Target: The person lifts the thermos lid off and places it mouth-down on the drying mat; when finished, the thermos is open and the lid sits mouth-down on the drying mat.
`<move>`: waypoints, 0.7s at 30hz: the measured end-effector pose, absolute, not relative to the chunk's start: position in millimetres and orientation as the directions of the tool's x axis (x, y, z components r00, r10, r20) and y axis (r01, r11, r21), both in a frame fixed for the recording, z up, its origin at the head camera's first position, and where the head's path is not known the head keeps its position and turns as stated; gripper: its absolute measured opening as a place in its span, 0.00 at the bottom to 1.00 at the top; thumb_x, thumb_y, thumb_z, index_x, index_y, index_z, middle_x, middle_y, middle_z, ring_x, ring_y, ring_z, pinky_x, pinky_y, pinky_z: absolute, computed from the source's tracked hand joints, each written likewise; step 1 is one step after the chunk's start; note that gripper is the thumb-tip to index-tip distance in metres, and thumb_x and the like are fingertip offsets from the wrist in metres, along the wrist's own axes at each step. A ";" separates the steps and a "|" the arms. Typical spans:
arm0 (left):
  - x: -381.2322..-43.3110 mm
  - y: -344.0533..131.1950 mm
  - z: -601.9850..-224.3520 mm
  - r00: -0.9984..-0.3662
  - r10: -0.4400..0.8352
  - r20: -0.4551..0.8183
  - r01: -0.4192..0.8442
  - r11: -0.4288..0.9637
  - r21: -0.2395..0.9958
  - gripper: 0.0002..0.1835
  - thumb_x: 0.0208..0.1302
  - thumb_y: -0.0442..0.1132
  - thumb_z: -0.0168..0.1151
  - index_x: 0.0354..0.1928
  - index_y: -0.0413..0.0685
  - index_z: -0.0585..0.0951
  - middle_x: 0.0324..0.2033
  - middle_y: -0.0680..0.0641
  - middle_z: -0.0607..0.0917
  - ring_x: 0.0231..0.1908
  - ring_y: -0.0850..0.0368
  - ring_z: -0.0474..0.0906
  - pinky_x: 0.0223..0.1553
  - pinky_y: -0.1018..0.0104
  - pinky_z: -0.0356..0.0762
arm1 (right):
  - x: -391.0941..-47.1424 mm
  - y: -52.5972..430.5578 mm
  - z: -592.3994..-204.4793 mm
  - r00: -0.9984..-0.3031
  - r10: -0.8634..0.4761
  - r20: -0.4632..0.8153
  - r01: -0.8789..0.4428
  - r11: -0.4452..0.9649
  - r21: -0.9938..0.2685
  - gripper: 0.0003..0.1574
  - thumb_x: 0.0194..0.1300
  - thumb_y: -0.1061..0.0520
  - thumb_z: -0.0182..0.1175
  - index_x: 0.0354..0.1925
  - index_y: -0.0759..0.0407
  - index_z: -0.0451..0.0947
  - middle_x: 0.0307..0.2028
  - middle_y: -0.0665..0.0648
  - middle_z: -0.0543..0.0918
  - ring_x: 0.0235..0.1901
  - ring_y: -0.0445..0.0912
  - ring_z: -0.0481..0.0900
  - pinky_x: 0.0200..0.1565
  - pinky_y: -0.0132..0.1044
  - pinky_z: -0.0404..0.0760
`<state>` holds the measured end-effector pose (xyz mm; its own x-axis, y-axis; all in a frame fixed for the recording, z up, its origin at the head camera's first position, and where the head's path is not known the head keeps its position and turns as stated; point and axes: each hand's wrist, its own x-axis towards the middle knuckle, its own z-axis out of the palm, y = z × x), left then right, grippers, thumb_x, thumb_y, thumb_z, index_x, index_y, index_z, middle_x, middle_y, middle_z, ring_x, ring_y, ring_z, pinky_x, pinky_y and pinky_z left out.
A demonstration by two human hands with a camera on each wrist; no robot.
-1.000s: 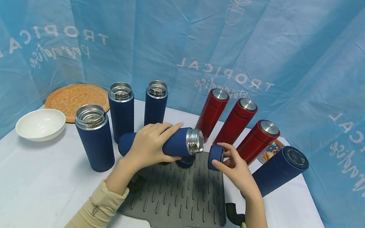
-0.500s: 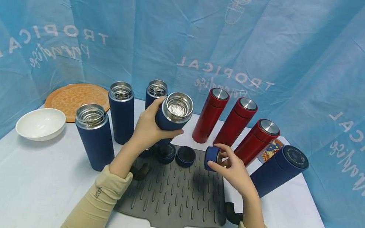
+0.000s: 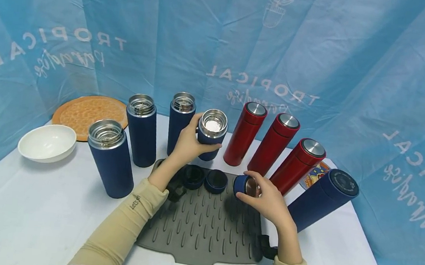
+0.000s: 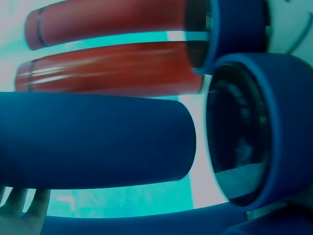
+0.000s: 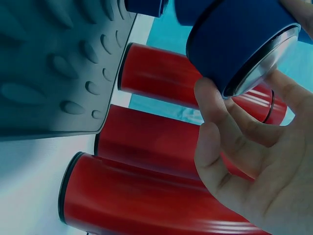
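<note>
My left hand (image 3: 186,145) grips a blue thermos bottle (image 3: 210,139) without a lid, its steel mouth up, at the back of the table. In the left wrist view, fingertips (image 4: 36,210) touch the side of this bottle (image 4: 98,139); whether its base meets the table I cannot tell. My right hand (image 3: 269,201) pinches a blue lid (image 3: 239,185) between thumb and fingers, tilted on its side over the right part of the grey mat (image 3: 200,252). Two more blue lids (image 3: 216,181) lie at the mat's back edge. The right wrist view shows the pinched lid (image 5: 239,44) close up.
Several lidless blue bottles (image 3: 141,136) stand on the left. Red bottles (image 3: 245,136) with steel tops stand at the back right, with a lidded blue bottle (image 3: 322,200) nearer. A white bowl (image 3: 47,144) and a round, crust-patterned board (image 3: 90,115) are far left.
My left hand has turned the bottle from lying sideways over the mat to upright and carried it back beside the other blue bottles. The right hand has lowered the lid slightly and moved it left.
</note>
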<state>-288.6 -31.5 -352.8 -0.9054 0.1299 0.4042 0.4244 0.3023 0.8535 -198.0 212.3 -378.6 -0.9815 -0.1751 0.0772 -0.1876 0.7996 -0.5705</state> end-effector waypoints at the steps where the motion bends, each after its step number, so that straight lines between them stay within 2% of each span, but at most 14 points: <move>1: -291.0 -30.6 -355.6 -0.907 0.130 0.401 0.422 0.306 0.853 0.45 0.43 0.41 0.75 0.63 0.51 0.61 0.58 0.44 0.71 0.57 0.46 0.68 0.54 0.46 0.67 | -197.7 212.1 -378.4 -0.982 -0.174 0.075 -0.185 0.801 -0.570 0.41 0.50 0.39 0.67 0.61 0.43 0.67 0.39 0.53 0.76 0.39 0.49 0.73 0.36 0.42 0.77; 8: -303.0 -26.8 -369.4 -0.909 0.136 0.394 0.417 0.299 0.858 0.46 0.44 0.41 0.74 0.65 0.51 0.59 0.59 0.43 0.71 0.60 0.47 0.67 0.57 0.47 0.66 | -197.5 211.1 -378.5 -0.983 -0.171 0.070 -0.180 0.807 -0.563 0.41 0.49 0.39 0.67 0.60 0.43 0.67 0.38 0.52 0.76 0.39 0.48 0.73 0.36 0.42 0.76; 21: -312.5 -22.7 -375.3 -0.936 0.120 0.330 0.351 0.339 0.873 0.46 0.44 0.44 0.74 0.65 0.53 0.59 0.58 0.43 0.71 0.59 0.46 0.68 0.56 0.46 0.66 | -198.1 211.0 -379.4 -0.980 -0.187 0.071 -0.194 0.806 -0.559 0.40 0.48 0.40 0.68 0.59 0.43 0.69 0.35 0.50 0.75 0.35 0.45 0.71 0.32 0.36 0.72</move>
<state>-312.5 -22.7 -375.3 -0.9364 0.1201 0.3298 0.3509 0.3389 0.8729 -198.1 211.0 -379.4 -0.9798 -0.1871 0.0707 -0.1942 0.8061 -0.5590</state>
